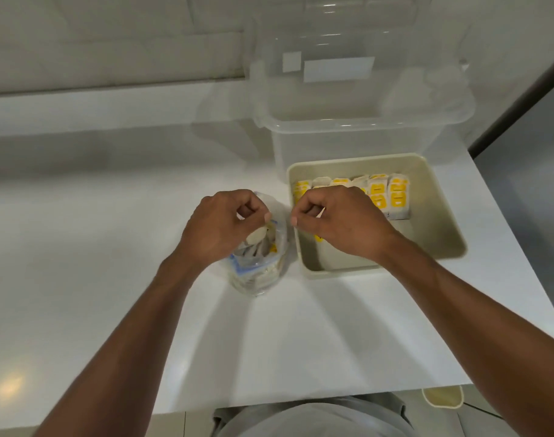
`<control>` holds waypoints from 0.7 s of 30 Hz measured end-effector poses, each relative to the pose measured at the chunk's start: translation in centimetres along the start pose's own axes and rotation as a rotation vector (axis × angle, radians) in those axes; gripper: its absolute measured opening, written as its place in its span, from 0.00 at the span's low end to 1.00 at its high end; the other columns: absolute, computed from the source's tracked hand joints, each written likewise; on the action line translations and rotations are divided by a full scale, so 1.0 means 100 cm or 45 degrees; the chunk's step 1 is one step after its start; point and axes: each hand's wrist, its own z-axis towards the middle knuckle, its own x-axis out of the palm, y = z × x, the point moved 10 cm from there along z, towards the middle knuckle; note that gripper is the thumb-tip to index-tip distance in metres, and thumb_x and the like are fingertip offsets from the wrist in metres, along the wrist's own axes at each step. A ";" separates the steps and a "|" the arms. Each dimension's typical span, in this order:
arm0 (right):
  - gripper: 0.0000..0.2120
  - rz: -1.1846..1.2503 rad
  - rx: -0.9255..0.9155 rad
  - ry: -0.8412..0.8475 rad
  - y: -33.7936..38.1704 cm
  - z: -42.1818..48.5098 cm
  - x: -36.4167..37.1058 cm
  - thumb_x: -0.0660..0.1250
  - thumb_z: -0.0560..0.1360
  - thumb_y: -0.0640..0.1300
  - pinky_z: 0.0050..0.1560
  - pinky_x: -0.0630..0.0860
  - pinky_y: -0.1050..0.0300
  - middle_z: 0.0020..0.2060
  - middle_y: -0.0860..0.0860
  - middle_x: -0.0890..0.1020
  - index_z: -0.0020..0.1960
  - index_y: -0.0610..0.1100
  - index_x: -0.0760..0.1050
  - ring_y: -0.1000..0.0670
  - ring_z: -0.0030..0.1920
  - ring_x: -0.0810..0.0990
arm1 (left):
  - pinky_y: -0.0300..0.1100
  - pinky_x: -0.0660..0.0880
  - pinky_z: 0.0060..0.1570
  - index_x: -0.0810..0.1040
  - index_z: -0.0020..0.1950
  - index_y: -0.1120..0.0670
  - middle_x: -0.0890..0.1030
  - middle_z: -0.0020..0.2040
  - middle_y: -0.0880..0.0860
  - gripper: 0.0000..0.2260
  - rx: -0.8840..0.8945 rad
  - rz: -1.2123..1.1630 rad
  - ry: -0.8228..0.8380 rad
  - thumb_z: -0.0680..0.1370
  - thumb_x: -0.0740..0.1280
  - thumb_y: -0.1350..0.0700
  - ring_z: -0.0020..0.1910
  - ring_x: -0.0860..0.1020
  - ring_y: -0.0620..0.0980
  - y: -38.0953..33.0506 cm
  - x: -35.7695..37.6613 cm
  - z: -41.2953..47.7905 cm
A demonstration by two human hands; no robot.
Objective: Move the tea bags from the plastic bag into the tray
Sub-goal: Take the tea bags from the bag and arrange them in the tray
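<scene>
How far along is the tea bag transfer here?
Done: a row of yellow-labelled tea bags stands along the far wall of the tray. In hand: the left hand and right hand pinch the mouth of the plastic bag, seemingly pulling it open. Left: a stack of tea bags still inside it.

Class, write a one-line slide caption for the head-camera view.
Left hand and right hand pinch the plastic bag at its mouth beside the tray, where tea bags stand in a row.
</scene>
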 end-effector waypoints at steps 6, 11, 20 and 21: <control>0.02 0.038 -0.003 0.012 0.032 0.004 0.021 0.72 0.72 0.51 0.48 0.78 0.56 0.35 0.62 0.83 0.44 0.56 0.83 0.63 0.39 0.79 | 0.40 0.75 0.40 0.83 0.45 0.44 0.83 0.39 0.39 0.02 -0.016 0.024 0.131 0.76 0.73 0.52 0.35 0.79 0.38 0.035 -0.009 0.001; 0.04 -0.081 0.047 -0.027 0.039 0.004 0.036 0.71 0.73 0.51 0.48 0.78 0.54 0.37 0.61 0.84 0.46 0.56 0.83 0.60 0.42 0.82 | 0.43 0.76 0.43 0.82 0.51 0.40 0.83 0.45 0.37 0.06 0.002 0.272 0.166 0.75 0.71 0.50 0.44 0.80 0.44 0.051 -0.005 0.001; 0.11 -0.567 0.147 -0.105 0.037 0.000 0.057 0.63 0.78 0.55 0.45 0.72 0.56 0.50 0.55 0.84 0.59 0.60 0.78 0.48 0.50 0.81 | 0.41 0.69 0.39 0.75 0.60 0.44 0.83 0.49 0.47 0.17 0.094 0.651 -0.072 0.75 0.67 0.37 0.46 0.82 0.55 0.035 0.012 0.004; 0.11 -0.558 0.156 -0.107 0.037 0.001 0.057 0.63 0.78 0.55 0.45 0.72 0.56 0.50 0.55 0.84 0.58 0.60 0.78 0.48 0.50 0.81 | 0.41 0.68 0.39 0.75 0.61 0.44 0.83 0.50 0.47 0.15 0.093 0.646 -0.069 0.77 0.66 0.40 0.47 0.81 0.55 0.035 0.013 0.004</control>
